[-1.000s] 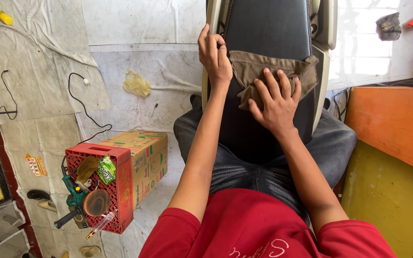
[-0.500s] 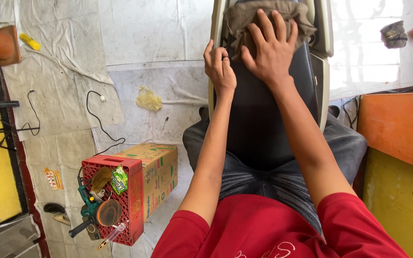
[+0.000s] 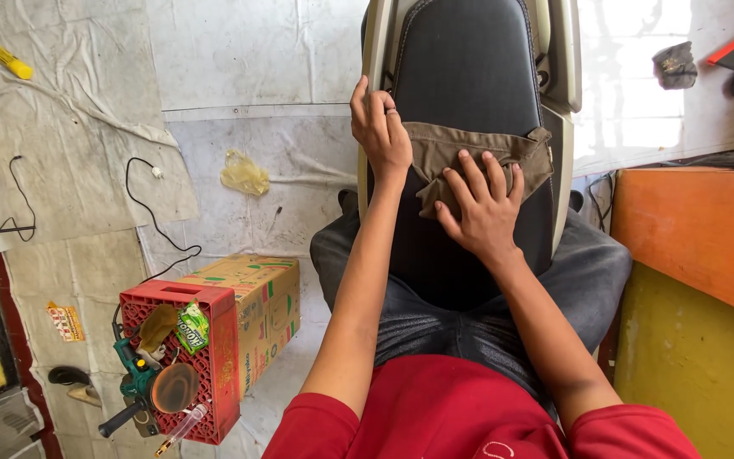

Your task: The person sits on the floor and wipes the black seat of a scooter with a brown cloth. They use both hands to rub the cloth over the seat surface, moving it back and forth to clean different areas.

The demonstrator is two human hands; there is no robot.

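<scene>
left hand (image 3: 381,132): fingers curled over the seat's left edge, pinching one end of the brown cloth (image 3: 477,157) to anchor it. right hand (image 3: 479,208): flat, fingers spread, pressing the cloth against the black scooter seat (image 3: 469,68); cloth lies crosswise, mid-seat. floor, left: red crate (image 3: 214,357) of tools, touching a cardboard box (image 3: 256,297).

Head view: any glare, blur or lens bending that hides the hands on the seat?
Head view: right hand and left hand on the brown cloth are sharp and evenly lit; floor at upper right is washed out; edges bow from the wide lens.
</scene>
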